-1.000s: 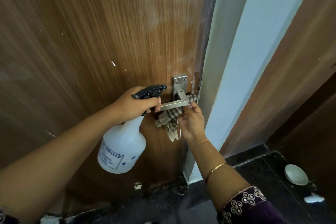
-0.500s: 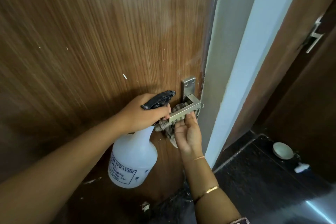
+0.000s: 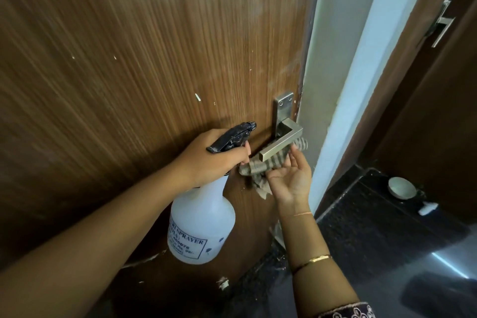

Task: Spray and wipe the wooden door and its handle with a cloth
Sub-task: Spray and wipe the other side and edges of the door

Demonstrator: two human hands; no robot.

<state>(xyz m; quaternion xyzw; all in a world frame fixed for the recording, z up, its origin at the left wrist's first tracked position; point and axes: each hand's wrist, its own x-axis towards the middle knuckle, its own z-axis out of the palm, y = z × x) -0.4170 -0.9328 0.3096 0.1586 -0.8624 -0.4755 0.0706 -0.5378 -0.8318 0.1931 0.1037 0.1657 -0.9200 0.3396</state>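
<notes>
Handle: the brushed steel lever handle (image 3: 281,146) sits low on the right edge of the brown wood-grain door (image 3: 154,46), its bar jutting out toward us. This is the spot being worked.
Cloth: the brown-and-cream checked cloth (image 3: 258,166) is bunched under the bar, one end poking out past the door's right edge and a tail hanging below. Tucked there, it can rub the underside, which a flat wipe would miss.
Right hand: the right hand (image 3: 290,179) is palm up with fingers nearly straight, pressing the cloth up against the bar from below. It is a push, not a closed fist.
Left hand: the left hand (image 3: 219,160) is wrapped around the neck of the white plastic spray bottle (image 3: 204,227), which hangs below it. The black nozzle points at the handle, ready, I'd say, for another squirt. Its fingertips come close to the cloth; I can't say whether they touch.
Door: pale smears and white flecks show above the handle, so the panel looks to need more wiping.
Surroundings: the pale door frame (image 3: 348,85) stands just right of the door's edge. A small white bowl (image 3: 402,188) sits well apart on the dark stone floor (image 3: 374,227).
</notes>
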